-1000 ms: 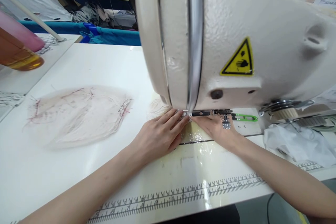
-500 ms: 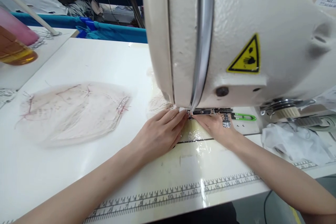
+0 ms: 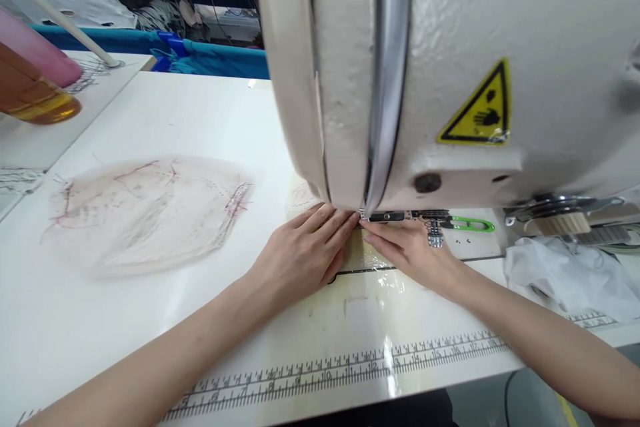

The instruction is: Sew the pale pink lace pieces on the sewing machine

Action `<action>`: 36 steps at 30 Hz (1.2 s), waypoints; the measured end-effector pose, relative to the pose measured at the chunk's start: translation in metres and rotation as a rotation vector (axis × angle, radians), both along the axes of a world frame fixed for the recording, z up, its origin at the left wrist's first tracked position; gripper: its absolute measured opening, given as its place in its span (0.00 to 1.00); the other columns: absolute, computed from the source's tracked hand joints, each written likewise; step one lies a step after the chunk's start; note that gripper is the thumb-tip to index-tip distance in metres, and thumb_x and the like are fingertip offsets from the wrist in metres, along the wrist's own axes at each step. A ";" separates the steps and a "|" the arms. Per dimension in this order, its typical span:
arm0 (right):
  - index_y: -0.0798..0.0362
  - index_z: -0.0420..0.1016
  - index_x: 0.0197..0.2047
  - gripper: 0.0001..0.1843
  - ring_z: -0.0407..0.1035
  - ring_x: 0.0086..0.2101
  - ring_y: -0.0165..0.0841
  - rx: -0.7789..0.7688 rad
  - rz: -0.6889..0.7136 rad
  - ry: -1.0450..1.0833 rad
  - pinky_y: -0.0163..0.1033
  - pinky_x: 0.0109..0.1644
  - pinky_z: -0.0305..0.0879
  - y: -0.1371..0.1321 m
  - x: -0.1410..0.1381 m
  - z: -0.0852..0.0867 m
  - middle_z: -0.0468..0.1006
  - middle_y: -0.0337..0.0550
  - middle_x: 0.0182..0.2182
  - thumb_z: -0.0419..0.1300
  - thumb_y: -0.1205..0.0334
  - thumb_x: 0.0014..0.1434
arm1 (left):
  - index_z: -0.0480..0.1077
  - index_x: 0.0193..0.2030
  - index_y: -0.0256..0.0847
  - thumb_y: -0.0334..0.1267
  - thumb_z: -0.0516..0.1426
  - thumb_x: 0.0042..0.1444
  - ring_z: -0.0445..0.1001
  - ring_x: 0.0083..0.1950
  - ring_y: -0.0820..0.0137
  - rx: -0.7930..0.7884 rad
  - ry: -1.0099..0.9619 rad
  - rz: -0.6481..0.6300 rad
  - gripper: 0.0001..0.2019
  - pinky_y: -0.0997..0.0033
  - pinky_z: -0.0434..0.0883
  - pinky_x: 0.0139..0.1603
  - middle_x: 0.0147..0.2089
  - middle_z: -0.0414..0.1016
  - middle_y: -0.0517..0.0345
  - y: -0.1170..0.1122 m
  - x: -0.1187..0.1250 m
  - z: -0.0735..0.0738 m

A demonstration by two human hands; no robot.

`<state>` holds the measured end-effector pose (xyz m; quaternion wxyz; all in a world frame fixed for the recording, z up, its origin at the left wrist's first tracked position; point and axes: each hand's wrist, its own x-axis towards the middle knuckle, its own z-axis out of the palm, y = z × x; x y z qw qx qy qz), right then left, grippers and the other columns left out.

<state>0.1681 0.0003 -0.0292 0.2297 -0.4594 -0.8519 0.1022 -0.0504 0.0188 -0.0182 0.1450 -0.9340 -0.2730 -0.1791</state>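
My left hand (image 3: pixel 306 248) lies nearly flat on the bed of a sewing machine (image 3: pixel 345 80), its fingers stretched toward the needle area. Under and behind those fingers shows a pale lace fabric (image 3: pixel 301 196). My right hand (image 3: pixel 417 250) rests palm down to the right of the needle area, fingers extended, fingertips close to those of the left. A metal screw guide (image 3: pixel 435 235) stands in front of its back. The machine head hides the needle and most of the fabric, so what lies under the fingertips cannot be made out.
On the left of the white table (image 3: pixel 200 113) lies a sheer piece with red thread ends (image 3: pixel 150 220). Green-handled thread snips (image 3: pixel 473 224) are by the machine's base. White cloth (image 3: pixel 565 273) lies at right. A printed ruler (image 3: pixel 325 373) runs along the front edge.
My right hand has drawn back a little toward me, its fingers now showing more. Less lace shows behind my left hand. The camera view has shifted slightly.
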 end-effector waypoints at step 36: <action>0.48 0.74 0.47 0.13 0.70 0.38 0.34 0.326 -0.081 -0.198 0.44 0.52 0.59 -0.005 -0.003 -0.002 0.79 0.40 0.36 0.50 0.56 0.68 | 0.71 0.54 0.30 0.36 0.48 0.61 0.72 0.57 0.55 -0.034 0.046 0.105 0.19 0.55 0.70 0.57 0.58 0.72 0.43 -0.001 0.003 0.000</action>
